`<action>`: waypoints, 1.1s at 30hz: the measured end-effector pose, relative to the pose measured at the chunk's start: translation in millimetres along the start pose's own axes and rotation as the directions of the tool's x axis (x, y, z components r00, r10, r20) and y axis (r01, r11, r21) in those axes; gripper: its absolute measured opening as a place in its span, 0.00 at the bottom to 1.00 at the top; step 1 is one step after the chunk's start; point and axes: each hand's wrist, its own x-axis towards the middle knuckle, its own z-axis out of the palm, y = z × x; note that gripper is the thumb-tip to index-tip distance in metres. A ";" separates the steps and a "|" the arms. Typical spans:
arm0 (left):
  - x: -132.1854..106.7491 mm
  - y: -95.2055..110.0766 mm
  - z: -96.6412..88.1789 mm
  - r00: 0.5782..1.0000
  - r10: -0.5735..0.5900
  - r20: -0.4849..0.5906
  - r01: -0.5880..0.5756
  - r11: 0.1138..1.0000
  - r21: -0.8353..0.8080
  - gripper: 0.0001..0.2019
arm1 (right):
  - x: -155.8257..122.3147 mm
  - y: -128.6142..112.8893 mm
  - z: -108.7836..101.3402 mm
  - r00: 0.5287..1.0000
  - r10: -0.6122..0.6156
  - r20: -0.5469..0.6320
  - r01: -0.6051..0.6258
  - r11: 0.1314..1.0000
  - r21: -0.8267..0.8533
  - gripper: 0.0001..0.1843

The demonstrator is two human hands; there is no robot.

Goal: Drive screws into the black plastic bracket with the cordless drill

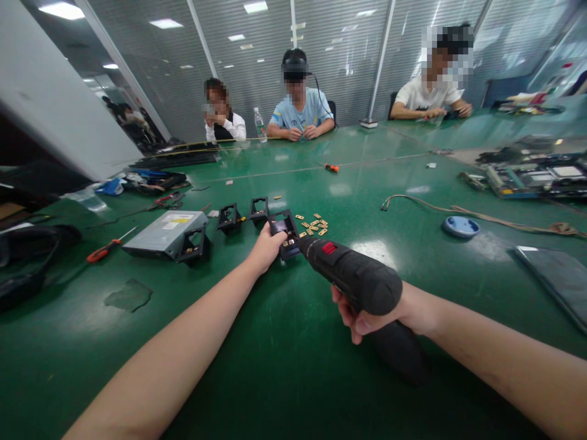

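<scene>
My left hand [266,247] grips the near left side of a black plastic frame [288,252], its thumb over the edge. Small metallic parts show inside that frame. A black cordless drill [353,269] with a red switch is in my right hand [362,318], fingers wrapped round the handle. The drill's nose points at the frame's right side; whether its tip touches cannot be made out. Just beyond lie several small brass plates [314,225]. Similar black frames stand to the left: one frame [259,209] close by, another frame [228,219], and a third frame [193,245] against a grey metal drive.
The grey drive [167,229] and an orange screwdriver [104,250] lie left. Another screwdriver [331,167] lies farther back. On the right are a blue oval object [461,226], a cable [495,214], a phone-like slab [557,278] and circuit boards [541,174]. Three people sit across the table.
</scene>
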 end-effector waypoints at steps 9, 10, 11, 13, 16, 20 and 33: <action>0.1 0.4 -0.1 1.000 0.011 0.000 -0.011 1.000 -0.003 0.19 | -0.8 -3.8 2.2 1.000 0.017 -0.011 -0.017 1.000 -0.014 0.21; 0.2 0.2 -0.2 1.000 0.013 -0.003 -0.013 1.000 -0.001 0.18 | -0.7 -4.0 2.5 1.000 0.016 -0.010 -0.017 1.000 -0.016 0.21; 0.4 0.1 -0.4 1.000 0.015 -0.005 -0.015 1.000 0.000 0.18 | -0.6 -3.9 2.7 1.000 0.015 -0.009 -0.015 1.000 -0.014 0.22; 0.3 0.2 -0.4 1.000 0.014 -0.005 -0.014 1.000 0.000 0.18 | -0.5 -3.8 3.0 1.000 0.012 -0.017 -0.013 1.000 -0.009 0.22; -0.6 1.7 0.3 1.000 0.012 -0.010 -0.012 1.000 -0.002 0.18 | -0.7 -4.4 4.1 1.000 0.008 -0.024 -0.008 1.000 -0.002 0.23; -2.8 4.9 1.5 1.000 0.012 -0.019 -0.012 1.000 -0.003 0.18 | -0.9 -5.8 5.7 0.999 0.020 -0.036 -0.019 1.000 0.008 0.23; -1.2 3.4 1.3 1.000 0.008 -0.010 -0.008 1.000 0.004 0.19 | -2.5 -9.6 8.9 0.999 0.026 -0.040 -0.026 1.000 -0.001 0.24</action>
